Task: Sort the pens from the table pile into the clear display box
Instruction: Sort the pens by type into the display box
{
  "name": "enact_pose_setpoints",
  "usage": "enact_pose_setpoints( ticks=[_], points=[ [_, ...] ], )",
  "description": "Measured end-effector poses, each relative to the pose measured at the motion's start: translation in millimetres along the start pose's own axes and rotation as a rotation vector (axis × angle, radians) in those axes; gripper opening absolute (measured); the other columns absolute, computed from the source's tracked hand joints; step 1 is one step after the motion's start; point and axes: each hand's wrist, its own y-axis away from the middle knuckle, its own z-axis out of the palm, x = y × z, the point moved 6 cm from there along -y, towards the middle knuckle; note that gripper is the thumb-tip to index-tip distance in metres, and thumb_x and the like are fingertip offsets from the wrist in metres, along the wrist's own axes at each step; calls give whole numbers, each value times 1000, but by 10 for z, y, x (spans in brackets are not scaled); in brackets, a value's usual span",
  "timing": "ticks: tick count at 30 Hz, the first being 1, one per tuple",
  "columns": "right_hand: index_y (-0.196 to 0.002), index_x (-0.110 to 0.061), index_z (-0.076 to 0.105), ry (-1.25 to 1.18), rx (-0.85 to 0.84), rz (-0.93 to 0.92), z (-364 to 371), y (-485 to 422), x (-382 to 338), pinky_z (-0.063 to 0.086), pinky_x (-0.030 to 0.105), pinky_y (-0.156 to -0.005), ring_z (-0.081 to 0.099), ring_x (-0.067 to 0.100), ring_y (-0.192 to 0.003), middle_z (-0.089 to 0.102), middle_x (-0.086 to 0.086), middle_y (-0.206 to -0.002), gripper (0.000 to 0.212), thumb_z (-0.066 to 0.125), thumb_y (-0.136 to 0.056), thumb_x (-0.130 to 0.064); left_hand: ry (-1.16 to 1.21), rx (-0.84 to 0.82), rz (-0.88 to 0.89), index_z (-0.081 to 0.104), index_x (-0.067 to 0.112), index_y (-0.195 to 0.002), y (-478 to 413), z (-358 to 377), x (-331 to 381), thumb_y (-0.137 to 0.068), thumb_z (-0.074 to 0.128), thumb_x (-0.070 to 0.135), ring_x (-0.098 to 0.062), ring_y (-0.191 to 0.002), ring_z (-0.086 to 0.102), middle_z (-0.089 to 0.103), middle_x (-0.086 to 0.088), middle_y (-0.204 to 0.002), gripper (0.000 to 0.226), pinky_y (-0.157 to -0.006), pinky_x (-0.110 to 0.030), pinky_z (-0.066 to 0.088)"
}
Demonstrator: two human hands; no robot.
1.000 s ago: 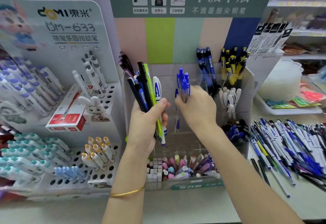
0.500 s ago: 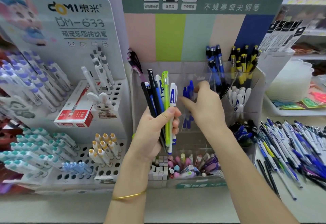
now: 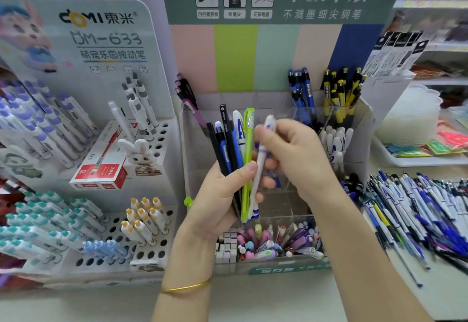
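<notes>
1. The right hand (image 3: 296, 154), inside the clear display box (image 3: 361, 139) half a second ago, has pulled back and now pinches a white pen (image 3: 262, 159) against the bundle.
2. The left hand (image 3: 217, 195) still grips the bundle of pens (image 3: 233, 139) upright before the box.
3. Inside the box, blue pens (image 3: 301, 88) and yellow-black pens (image 3: 339, 88) stand at 1 o'clock, with white pens (image 3: 334, 141) at 3 o'clock.
4. The pile (image 3: 417, 202) lies on the bench (image 3: 253, 301) at 3 o'clock of the box.
</notes>
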Motion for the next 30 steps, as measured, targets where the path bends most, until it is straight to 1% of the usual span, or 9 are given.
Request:
enact_pose_setpoints(
  ticks=[3, 6, 9, 12, 14, 18, 25, 27, 30],
  points=[
    [-83, -5, 46, -277, 259, 63, -266, -130, 29, 46, 23, -44, 52, 10, -47, 51, 6, -69, 22, 42, -101, -16, -30, 23, -74, 52, 6, -105, 5, -27, -35, -87, 61, 12, -29, -87, 72, 72, -9, -93, 21, -51, -26, 54],
    [-82, -10, 41, -432, 193, 129, -271, -219, 38, 33, 20, -35, 38, 9, -38, 42, 5, -68, 18, 41, -98, -3, -78, -11, -161, 51, 5, -101, -7, 8, -137, -83, 56, 15, -29, -85, 70, 60, -4, -72, 22, -43, -23, 46],
    [-86, -8, 48, -530, 168, 178, -231, -191, 103, 25, 17, -33, 29, 6, -37, 40, 3, -64, 17, 44, -93, 7, -160, 6, -185, 50, 7, -98, -40, 28, -207, -80, 53, 16, -19, -68, 63, 49, 1, -60, 20, -42, -21, 40],
    [-90, -5, 53, -562, 190, 202, -306, -170, 176, 23, 16, -32, 27, 4, -36, 41, 4, -66, 16, 46, -91, 9, -137, 10, -180, 48, 10, -91, -54, 22, -192, -80, 55, 15, -10, -50, 43, 41, 3, -57, 14, -41, -18, 35],
    [-92, -4, 57, -487, 111, 251, -293, -157, 212, 22, 16, -31, 27, 4, -36, 43, 6, -68, 13, 50, -90, 7, -127, -4, -171, 50, 13, -84, -46, 23, -175, -79, 62, 13, -8, -45, 37, 38, 4, -55, 12, -39, -17, 33],
    [-92, -3, 59, -388, -262, 319, 0, -59, 216, 21, 14, -32, 30, 4, -37, 56, 4, -66, 9, 52, -96, -8, 55, -88, -151, 58, 16, -72, -57, 83, -149, -73, 68, 16, -4, -37, 34, 38, 5, -51, 10, -34, -15, 32],
    [-90, -4, 56, -399, -296, 182, 71, -47, 160, 28, 14, -35, 37, 5, -41, 49, 4, -59, 4, 54, -93, -4, 107, -136, -168, 44, 5, -80, -29, 98, -116, -76, 58, 15, 0, -37, 35, 48, 5, -53, 18, -35, -13, 34],
    [-84, -5, 51, -411, -243, 183, 85, -66, 152, 29, 14, -35, 35, 5, -42, 44, 3, -58, 12, 48, -95, -4, 110, -95, -151, 47, 5, -84, -48, 108, -103, -74, 56, 11, -3, -38, 39, 51, 0, -58, 15, -36, -15, 36],
    [-88, -9, 44, -449, 21, 126, -55, -144, 123, 33, 15, -38, 41, 5, -43, 52, 0, -60, 10, 39, -96, -4, 45, -23, -141, 48, 6, -92, -48, 49, -101, -76, 49, 8, -15, -47, 57, 65, -9, -71, 16, -40, -21, 46]
  ],
)
